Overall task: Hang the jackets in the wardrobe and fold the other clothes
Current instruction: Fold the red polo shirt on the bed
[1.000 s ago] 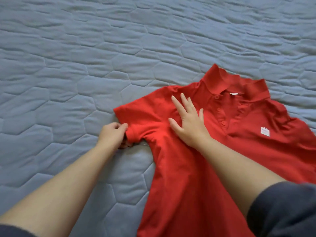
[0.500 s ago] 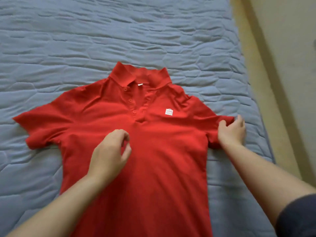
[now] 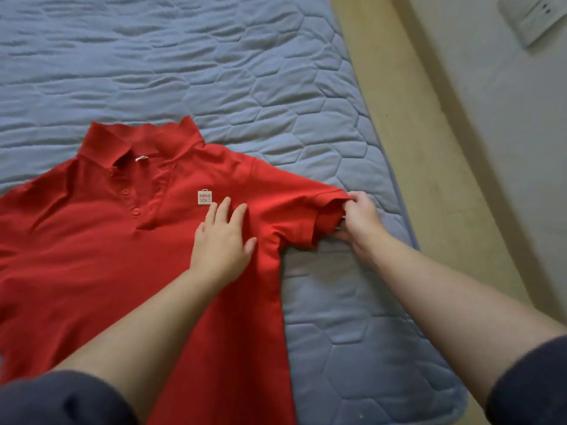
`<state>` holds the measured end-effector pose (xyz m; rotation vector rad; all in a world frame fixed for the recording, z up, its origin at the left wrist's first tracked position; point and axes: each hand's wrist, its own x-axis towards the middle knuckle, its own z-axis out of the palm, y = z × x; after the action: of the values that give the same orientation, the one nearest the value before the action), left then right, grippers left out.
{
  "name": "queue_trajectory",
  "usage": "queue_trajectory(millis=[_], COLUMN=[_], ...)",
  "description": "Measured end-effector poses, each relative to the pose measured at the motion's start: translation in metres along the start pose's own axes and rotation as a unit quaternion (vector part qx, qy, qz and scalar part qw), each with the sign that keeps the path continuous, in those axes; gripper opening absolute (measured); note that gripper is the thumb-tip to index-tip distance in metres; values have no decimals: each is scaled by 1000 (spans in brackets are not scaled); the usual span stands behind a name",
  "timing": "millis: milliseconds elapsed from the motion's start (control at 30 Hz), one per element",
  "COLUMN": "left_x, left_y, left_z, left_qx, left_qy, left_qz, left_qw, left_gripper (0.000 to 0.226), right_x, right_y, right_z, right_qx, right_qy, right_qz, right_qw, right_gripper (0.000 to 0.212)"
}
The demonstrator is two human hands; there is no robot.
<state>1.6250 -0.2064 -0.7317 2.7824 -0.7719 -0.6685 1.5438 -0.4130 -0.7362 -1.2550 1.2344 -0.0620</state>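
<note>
— Where is the shirt sitting, and what are your hands doing?

— I'm seeing the red polo shirt (image 3: 92,256) lying face up on the blue quilted bedcover (image 3: 214,72), close to the side of the bed. My left hand (image 3: 222,243) is pressing flat on the chest, fingers straight and spread. My right hand (image 3: 360,219) is pinching the short sleeve (image 3: 303,214) at its outer edge.

— How is it going to handle?

— I'm judging it light, soft and limp. It's likely going to sag and wrinkle wherever I'm not supporting it, so I'm favouring holds at the seams, shoulders and corners.

— Anything you're missing?

— The shirt's other side and lower end are running out of frame. My right fingertips are tucking under the fabric, and I can't tell how the back is lying underneath.
</note>
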Motion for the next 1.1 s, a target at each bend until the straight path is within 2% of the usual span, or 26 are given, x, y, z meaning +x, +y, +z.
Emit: queue_trajectory(millis=[67,100,167,233,300,400,500,600,667,700,733,800,867,933,1000,1033,1100], left_x=[5,7,9,11,10,2,-6,-3,-4,-7,-11,-16,-20,-29,-41,-48,-65], left_y=[3,2,1,1,2,-3,-11,-12,-13,-15,-17,-20,-24,-34,-58,-75,-117], left_z=[7,11,17,18,18,19,25,25,24,23,22,17,3,-16,-35,-43,-55], left_qx=[76,96,117,127,120,74,138,145,134,126,103,-6,-183,-309,-330,-323,-293], left_qy=[-89,-109,-128,-132,-119,-50,-60,-69,-62,-61,-65,-75,-61,13,85,101,106], left_qz=[-25,-29,-31,-31,-27,-20,1,-10,-1,7,14,4,-28,-65,-130,-172,-250], left_qw=[993,989,984,983,985,996,989,987,989,990,992,997,981,949,931,925,917], left_gripper=[74,74,75,76,75,68,71,73,72,72,71,67,58,44,31,27,22], right_x=[-3,-4,-11,-17,-20,-23,-28,-28,-29,-30,-30,-36,-55,-81,-105,-112,-118], right_y=[4,9,19,28,29,29,42,38,30,26,22,9,-8,-13,-7,-2,5], right_z=[8,10,8,7,9,10,5,9,15,18,22,33,53,77,100,111,128], right_qx=[-12,-21,-73,-193,-238,-87,-85,26,110,113,91,37,6,-57,-175,-233,-319], right_qy=[-6,-31,-120,-193,-161,-91,-100,-102,-100,-90,-72,-40,-86,-213,-327,-339,-298], right_qz=[0,0,-14,-34,-62,21,116,116,75,53,35,-41,-142,-219,-244,-252,-275], right_qw=[1000,999,990,962,956,992,985,988,986,988,993,998,986,950,896,876,857], right_gripper=[19,21,19,16,20,29,23,16,5,5,14,32,45,52,50,48,47])
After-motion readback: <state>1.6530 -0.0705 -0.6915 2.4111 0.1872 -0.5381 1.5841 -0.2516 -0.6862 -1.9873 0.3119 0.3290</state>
